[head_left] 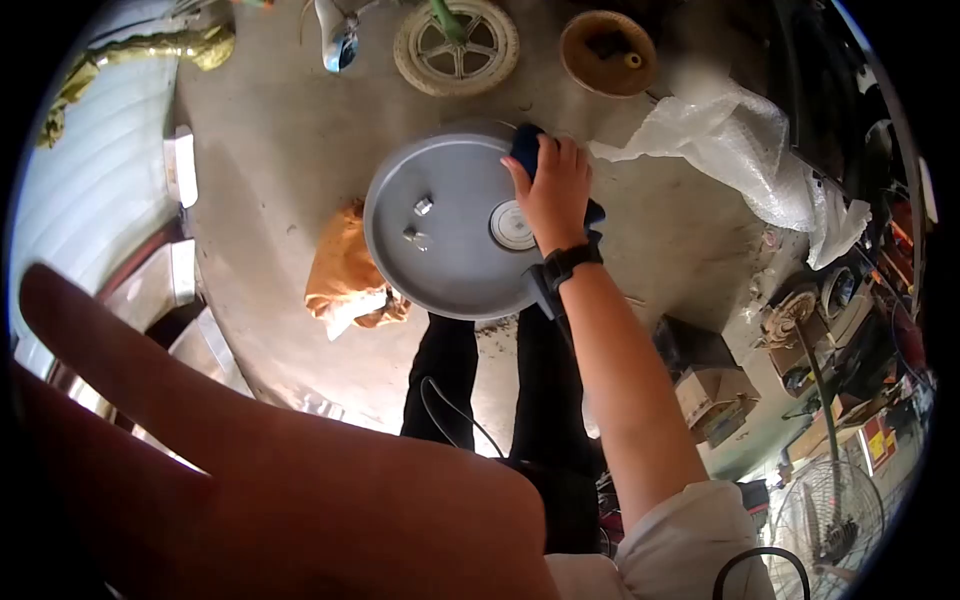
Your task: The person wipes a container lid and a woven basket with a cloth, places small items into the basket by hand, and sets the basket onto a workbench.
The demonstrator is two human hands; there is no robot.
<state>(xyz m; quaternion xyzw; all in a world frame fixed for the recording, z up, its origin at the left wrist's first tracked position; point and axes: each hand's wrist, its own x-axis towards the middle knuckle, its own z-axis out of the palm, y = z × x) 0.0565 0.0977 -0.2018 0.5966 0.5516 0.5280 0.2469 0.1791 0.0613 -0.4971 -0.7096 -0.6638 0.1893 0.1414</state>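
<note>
My left hand [250, 470] is raised very close to the camera, large and dim at the lower left. Its visible fingers are stretched out and apart, with nothing held. At the right rim of a round grey tabletop or tray [440, 275], my right hand [556, 192] is wrapped over a dark blue object [527, 148], whose kind is mostly hidden by the fingers. A pale round disc [512, 228] lies on the grey surface beside that hand. Left of it lie a small silvery metal piece [423, 206] and a second small shiny piece [417, 239].
An orange-brown cloth or bag [345, 265] lies left of the round top. Beyond are a cream spoked wheel [457, 48], a brown bowl [607, 55] with small items, and bubble wrap [735, 150]. Cardboard boxes [715, 400] and a wire fan [830, 510] stand at right.
</note>
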